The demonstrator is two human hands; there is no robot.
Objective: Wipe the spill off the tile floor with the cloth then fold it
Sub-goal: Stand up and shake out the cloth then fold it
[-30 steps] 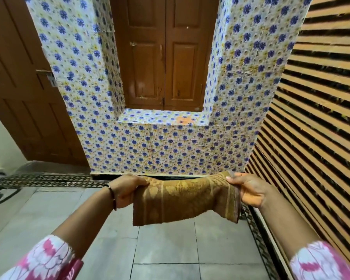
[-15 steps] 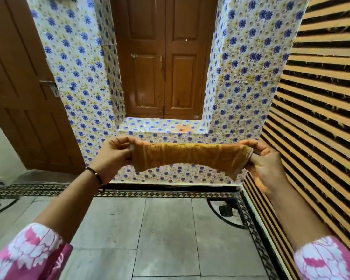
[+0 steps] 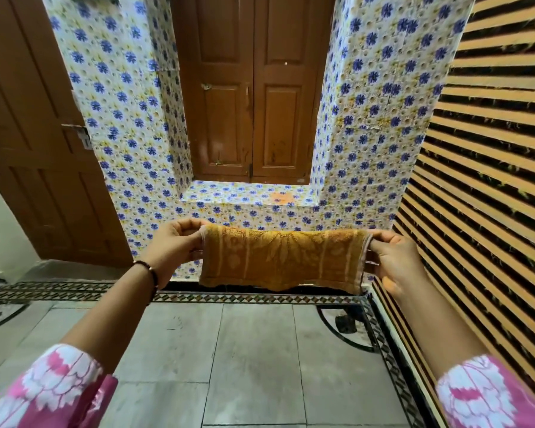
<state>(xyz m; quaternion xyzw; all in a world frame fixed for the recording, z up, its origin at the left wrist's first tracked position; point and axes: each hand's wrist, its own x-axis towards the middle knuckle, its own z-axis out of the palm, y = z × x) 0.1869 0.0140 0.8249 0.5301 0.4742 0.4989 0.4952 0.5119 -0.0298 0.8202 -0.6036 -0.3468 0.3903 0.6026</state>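
Note:
An orange-yellow patterned cloth (image 3: 283,259) hangs in the air in front of me, stretched flat as a wide folded strip. My left hand (image 3: 172,245) pinches its upper left corner and my right hand (image 3: 394,261) pinches its upper right corner. The cloth's lower edge hangs loose, well above the grey tile floor (image 3: 244,350). The tiles below look dull and dry; I can make out no spill on them.
A blue-flowered tiled wall (image 3: 368,149) with a ledge and brown shutters (image 3: 250,103) stands straight ahead. A striped orange and black wall (image 3: 491,180) runs along the right. A brown door (image 3: 28,149) is at the left. A patterned border strip (image 3: 229,296) edges the floor.
My hands lifted the cloth from waist height to chest height. It was bunched into a narrow roll half a second ago and now hangs open as a flat strip.

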